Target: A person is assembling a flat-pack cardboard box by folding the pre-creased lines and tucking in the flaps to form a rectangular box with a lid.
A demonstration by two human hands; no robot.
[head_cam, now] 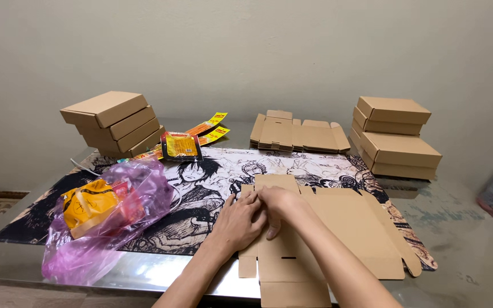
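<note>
**Two hands pressing a flat cardboard blank on a printed mat**

Nearest the viewer, a flat cardboard blank [315,239] lies unfolded on the printed mat [212,171], its near edge hanging slightly over the glass table [469,251]. Both hands rest on its left half. The left hand [238,219] lies palm down, fingers spread and pressing on the board rather than closed around it, apparently to hold the sheet flat. The right hand [278,208] sits just beside it, touching it, with fingers curled down onto the board near a fold line; whether they pinch a flap or only press cannot be told.

To the left, well apart from the hands, a purple plastic bag [115,222] sags on the mat with an orange packet [89,205] inside. Further back lie a small red-and-yellow packet [181,146] and a string of yellow sachets [209,128].

At the far edge, against the wall, stand the supplies: a stack of flat blanks [298,134] in the middle, a leaning pile of folded boxes [115,122] at left, and a second pile of folded boxes [395,137] at right, set back so the middle stays open for working.
</note>
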